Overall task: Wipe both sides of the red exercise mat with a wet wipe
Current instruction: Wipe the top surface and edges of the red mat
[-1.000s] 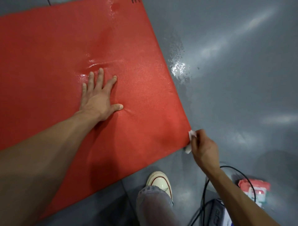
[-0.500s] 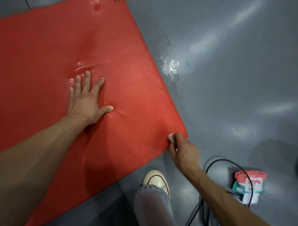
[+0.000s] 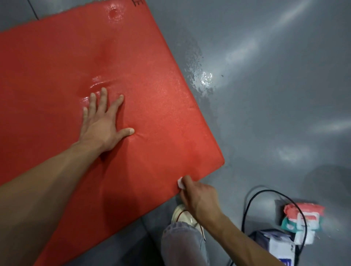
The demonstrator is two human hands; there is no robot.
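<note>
I see left hand (image 3: pixel 102 125) flat, fingers spread, on red foam exercise mat (image 3: pixel 152 95); right hand (image 3: pixel 197 193) pinching white wet wipe (image 3: pixel 180 183) at near edge. Glossy grey floor (image 3: pixel 275 95), wet patch far right.

The mat (image 3: pixel 133 95) lies on the floor (image 3: pixel 275 85), filling the frame's left. A wipes pack (image 3: pixel 302 218) and cable (image 3: pixel 247 208) lie lower right. A shoe (image 3: pixel 180 214) stands just below the mat's lower edge.

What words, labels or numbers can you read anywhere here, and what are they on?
Nothing reads clearly.
Black mark at the far edge of the red mat: cut off by the frame, unreadable.
Wipes pack: label blurred.
Box beside it: print too blurred to read.
</note>
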